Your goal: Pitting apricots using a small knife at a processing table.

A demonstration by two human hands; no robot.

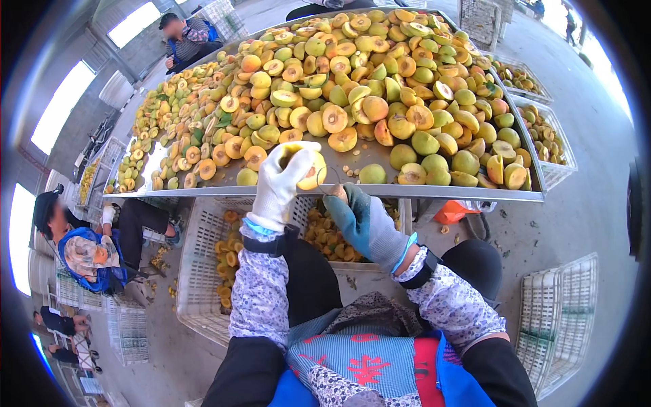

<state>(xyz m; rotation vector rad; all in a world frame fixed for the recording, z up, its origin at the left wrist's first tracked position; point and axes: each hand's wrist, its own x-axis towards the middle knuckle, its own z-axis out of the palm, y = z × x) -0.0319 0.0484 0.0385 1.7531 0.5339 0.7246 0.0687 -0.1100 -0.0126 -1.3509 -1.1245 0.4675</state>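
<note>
My left hand (pixel 286 180), in a white glove, grips a cut yellow peach (pixel 313 174) above the front edge of the metal table. In my right hand (pixel 363 219), gloved in grey and blue, is a pitting tool with a wooden handle (pixel 336 192) and a thin wire loop (pixel 322 178). The loop stands close against the peach; whether it touches is hard to tell. Beyond both hands, a large heap of halved peaches (pixel 335 119) covers much of the metal table (pixel 335 157). Several loose stones (pixel 348 170) lie near its front rim.
Below the table edge, a white plastic crate (pixel 201 285) holds peach pieces, beside another crate of them (pixel 330 239). Filled crates (pixel 557 170) stand right of the table; stacked crates (pixel 557 325) stand lower right. A seated person (pixel 96 244) is at left, another (pixel 188 40) at the far left.
</note>
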